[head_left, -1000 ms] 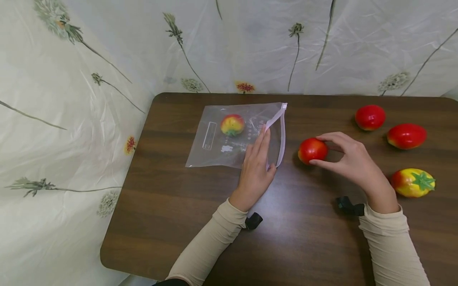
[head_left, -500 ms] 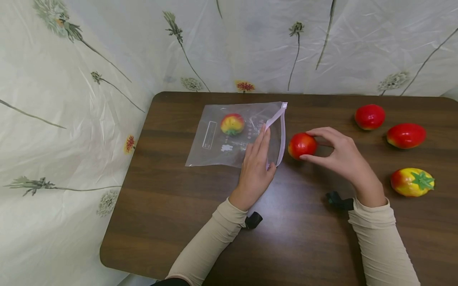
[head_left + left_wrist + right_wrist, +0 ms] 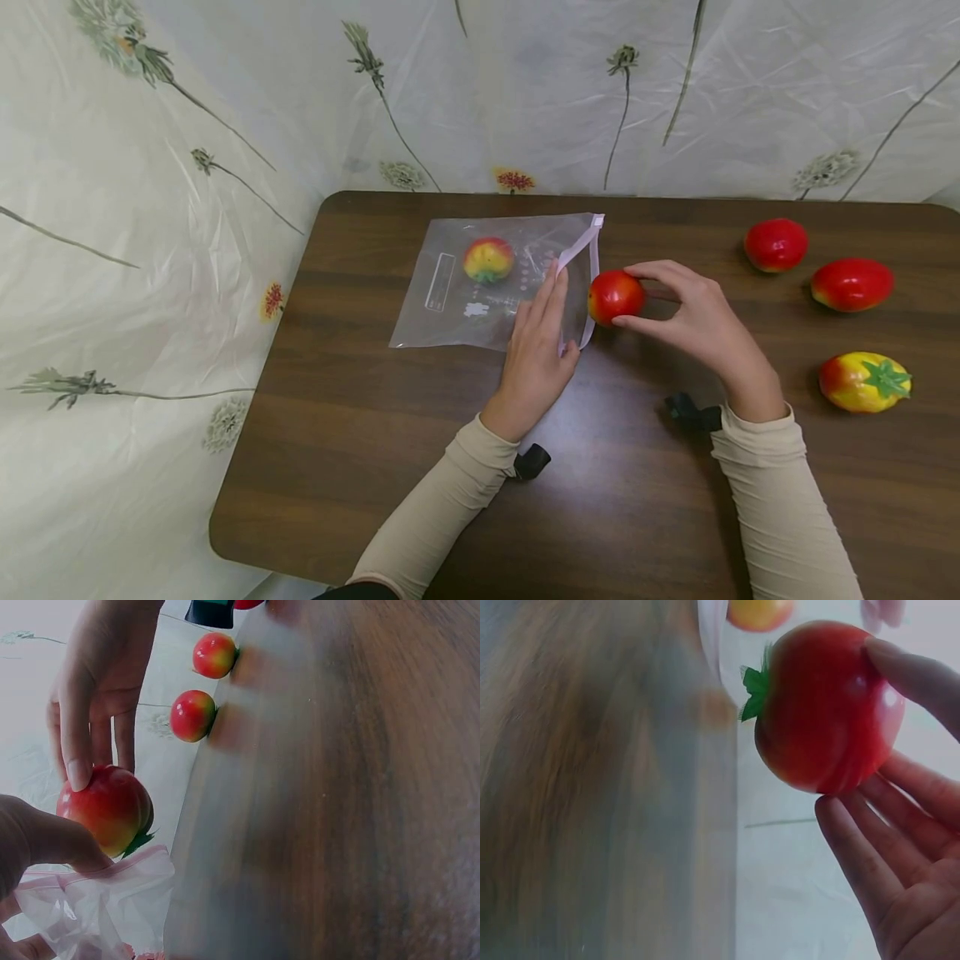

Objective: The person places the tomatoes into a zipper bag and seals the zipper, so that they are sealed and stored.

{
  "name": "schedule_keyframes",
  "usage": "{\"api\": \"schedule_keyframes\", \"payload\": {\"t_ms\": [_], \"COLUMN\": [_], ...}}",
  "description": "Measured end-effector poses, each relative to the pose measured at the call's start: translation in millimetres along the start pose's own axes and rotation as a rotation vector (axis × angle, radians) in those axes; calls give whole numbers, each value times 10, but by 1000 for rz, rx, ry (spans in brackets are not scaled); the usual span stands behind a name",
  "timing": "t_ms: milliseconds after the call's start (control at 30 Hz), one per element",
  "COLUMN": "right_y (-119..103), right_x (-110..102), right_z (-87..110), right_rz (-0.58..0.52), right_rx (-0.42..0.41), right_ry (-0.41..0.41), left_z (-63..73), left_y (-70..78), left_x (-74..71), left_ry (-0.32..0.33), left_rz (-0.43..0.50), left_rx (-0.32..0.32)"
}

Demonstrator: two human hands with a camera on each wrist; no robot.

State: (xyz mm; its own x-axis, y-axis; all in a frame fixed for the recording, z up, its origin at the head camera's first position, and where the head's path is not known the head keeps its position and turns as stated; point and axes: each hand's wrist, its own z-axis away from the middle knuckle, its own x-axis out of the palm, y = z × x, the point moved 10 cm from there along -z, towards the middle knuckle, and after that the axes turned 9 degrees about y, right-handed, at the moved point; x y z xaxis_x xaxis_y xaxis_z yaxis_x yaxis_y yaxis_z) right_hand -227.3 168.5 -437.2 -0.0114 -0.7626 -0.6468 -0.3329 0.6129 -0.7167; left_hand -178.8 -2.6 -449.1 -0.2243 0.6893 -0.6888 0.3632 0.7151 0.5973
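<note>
My right hand (image 3: 697,321) holds a red toy tomato (image 3: 617,297) between thumb and fingers, right at the mouth of a clear zip bag (image 3: 427,321). Its green leaves (image 3: 755,694) face the bag in the right wrist view. Inside the bag lies a yellow-red toy fruit (image 3: 488,260). My left hand (image 3: 532,358) pinches the bag's pink-edged rim, and the mouth gapes toward the tomato. In the left wrist view the tomato (image 3: 109,810) is just above the bag's rim (image 3: 142,862). The bag partly hides some left fingertips.
Two red toy fruits (image 3: 776,246) (image 3: 852,285) and a yellow-red one (image 3: 866,382) with green leaves lie at the right of the brown table (image 3: 360,467). A flowered plastic sheet (image 3: 525,92) stands behind and to the left. Each wrist carries a black camera.
My right hand has moved left with the tomato, from right of the bag up to its mouth. The left hand and the bag have stayed nearly still.
</note>
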Motion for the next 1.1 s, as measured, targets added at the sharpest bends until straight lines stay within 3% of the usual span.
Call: {"api": "schedule_keyframes", "payload": {"t_ms": [1100], "right_y": [-89], "right_x": [365], "right_z": [-289], "right_rz": [-73], "right_rx": [20], "right_ry": [-71], "left_z": [33], "left_y": [4], "left_x": [62], "left_ry": [-36], "left_rz": [-2], "left_rx": [6]}}
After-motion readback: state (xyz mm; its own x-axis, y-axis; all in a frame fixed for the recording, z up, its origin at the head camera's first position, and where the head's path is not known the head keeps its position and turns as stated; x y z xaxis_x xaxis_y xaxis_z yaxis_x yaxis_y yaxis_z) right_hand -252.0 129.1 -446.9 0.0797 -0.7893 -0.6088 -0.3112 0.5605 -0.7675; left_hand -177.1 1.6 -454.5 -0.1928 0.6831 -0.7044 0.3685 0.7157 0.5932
